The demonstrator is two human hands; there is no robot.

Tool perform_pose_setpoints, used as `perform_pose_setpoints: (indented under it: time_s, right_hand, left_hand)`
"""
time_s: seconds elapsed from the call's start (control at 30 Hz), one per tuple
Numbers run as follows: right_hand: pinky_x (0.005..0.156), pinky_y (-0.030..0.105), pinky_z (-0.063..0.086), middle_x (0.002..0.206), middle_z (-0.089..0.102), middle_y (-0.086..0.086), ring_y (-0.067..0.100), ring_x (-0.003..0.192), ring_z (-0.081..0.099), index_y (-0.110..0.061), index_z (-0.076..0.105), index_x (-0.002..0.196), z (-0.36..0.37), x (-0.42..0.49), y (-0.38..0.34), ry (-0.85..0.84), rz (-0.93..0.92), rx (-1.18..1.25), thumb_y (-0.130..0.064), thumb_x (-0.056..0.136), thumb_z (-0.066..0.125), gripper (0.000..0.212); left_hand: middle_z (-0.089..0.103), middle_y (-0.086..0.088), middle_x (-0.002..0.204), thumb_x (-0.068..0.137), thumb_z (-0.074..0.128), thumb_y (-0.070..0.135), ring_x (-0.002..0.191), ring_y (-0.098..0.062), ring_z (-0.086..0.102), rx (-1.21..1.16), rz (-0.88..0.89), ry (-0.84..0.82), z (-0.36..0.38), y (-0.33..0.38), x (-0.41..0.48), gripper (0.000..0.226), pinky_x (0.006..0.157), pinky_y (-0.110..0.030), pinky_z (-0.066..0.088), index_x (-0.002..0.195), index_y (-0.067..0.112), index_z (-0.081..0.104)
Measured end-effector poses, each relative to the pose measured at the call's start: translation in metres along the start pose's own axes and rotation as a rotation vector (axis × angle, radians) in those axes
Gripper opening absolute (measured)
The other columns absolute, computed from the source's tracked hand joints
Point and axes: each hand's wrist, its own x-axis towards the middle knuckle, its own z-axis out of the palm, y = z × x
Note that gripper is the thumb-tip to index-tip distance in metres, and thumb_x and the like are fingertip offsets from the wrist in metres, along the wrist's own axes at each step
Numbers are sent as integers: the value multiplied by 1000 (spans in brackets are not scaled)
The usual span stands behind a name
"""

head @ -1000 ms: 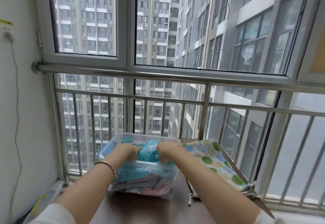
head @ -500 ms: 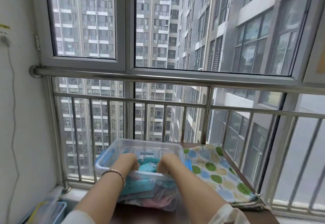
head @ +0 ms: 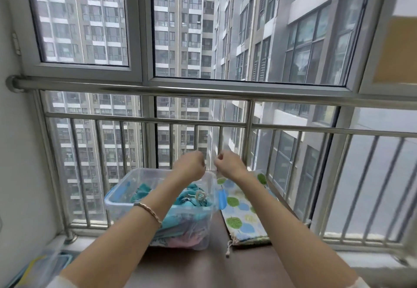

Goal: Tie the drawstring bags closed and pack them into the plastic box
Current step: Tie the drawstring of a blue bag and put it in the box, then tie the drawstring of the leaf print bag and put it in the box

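Left hand (head: 190, 164) and right hand (head: 228, 163) hover fisted, close together, above the box (head: 117, 203). Beside it on the tabletop (head: 203, 267), the spotted bag (head: 241, 216) lies lengthwise, its drawstring end toward the person.

Left forearm (head: 144, 217) is hiding part of the plastic box (head: 115, 202) and teal bag (head: 141, 191); left hand (head: 190, 164) and right hand (head: 228, 163) are facing away, concealing any contents; frame edge is cropping the blurred bin (head: 56, 263).

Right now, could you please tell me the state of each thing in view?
plastic box, open, no lid, part full.
teal bag, in the box, mouth gathered.
spotted bag, flat on the table, outside the box.
left hand, raised, fingers curled, grip looks empty.
right hand, raised, fingers curled, grip looks empty.
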Motion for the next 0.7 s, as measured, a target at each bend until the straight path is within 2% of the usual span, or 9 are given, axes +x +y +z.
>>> perform_pose_setpoints:
  time_s: [0.07, 0.13, 0.2, 0.27, 0.33, 0.43, 0.5, 0.6, 0.7]
  right_hand:
    - [53, 28, 34, 70, 54, 6, 22, 65, 50, -8, 55, 76, -19, -13, 27, 62, 53, -5, -11, 89, 48, 15]
    - [48, 26, 32, 67, 55, 8, 19, 56, 48, -7, 57, 72, -27, -32, 61, 20, 126, -37, -7, 87, 48, 18]
    - [49, 27, 36, 61, 54, 10, 24, 56, 49, -7, 54, 62, -25, -52, 98, -65, 196, -87, -4, 83, 45, 23]
    - [67, 40, 53, 80, 68, 19, 34, 78, 63, 2, 65, 77, -17, -69, 132, -159, 274, -138, -4, 81, 43, 24]
    - [90, 45, 51, 110, 67, 24, 36, 107, 61, 5, 66, 105, -13, -90, 160, -217, 301, -199, -1, 83, 41, 34]
    - [101, 37, 42, 133, 55, 19, 33, 126, 50, -2, 57, 127, -8, -119, 185, -269, 313, -335, 2, 89, 39, 42]
    - [104, 42, 39, 136, 49, 19, 36, 128, 45, -6, 55, 126, -3, -129, 203, -243, 301, -488, 0, 89, 37, 42]
    - [113, 48, 24, 144, 32, 21, 39, 136, 28, -17, 45, 135, 4, -133, 223, -280, 372, -627, -3, 89, 33, 49]
    - [108, 43, 32, 136, 43, 17, 37, 128, 39, -19, 45, 133, 2, -129, 229, -215, 384, -658, -4, 89, 36, 48]
  left_hand:
    - [66, -1, 90, 81, 55, 4, 83, -19, 64, -91, 108, -9, 14, 40, -8, 18, 77, -37, 57, 91, 15, 65]
    - [67, -6, 91, 80, 55, 5, 84, -23, 64, -120, 171, -69, 35, 73, -18, 19, 76, -36, 57, 93, 11, 67]
    - [64, -12, 86, 79, 53, 0, 77, -26, 61, -96, 220, -161, 60, 94, -29, 14, 65, -34, 51, 85, 4, 64]
    - [56, -12, 82, 80, 51, -2, 70, -22, 52, -22, 257, -258, 85, 104, -40, 13, 56, -32, 40, 78, 10, 55]
    - [56, -12, 85, 82, 51, -1, 70, -23, 51, 93, 257, -328, 111, 107, -52, 13, 53, -28, 36, 79, 12, 51]
    - [57, -15, 105, 89, 49, 5, 100, -29, 60, 268, 212, -426, 142, 102, -69, 20, 71, -32, 47, 108, 2, 56]
    - [57, -14, 123, 90, 51, 9, 115, -30, 56, 346, 186, -440, 158, 96, -77, 30, 89, -37, 49, 119, 3, 54]
    - [56, -12, 129, 91, 51, 6, 120, -29, 54, 362, 165, -400, 169, 90, -81, 31, 95, -37, 47, 122, 5, 55]
    - [56, -14, 126, 91, 45, 0, 116, -30, 55, 315, 168, -354, 165, 89, -79, 29, 92, -37, 47, 119, 4, 54]
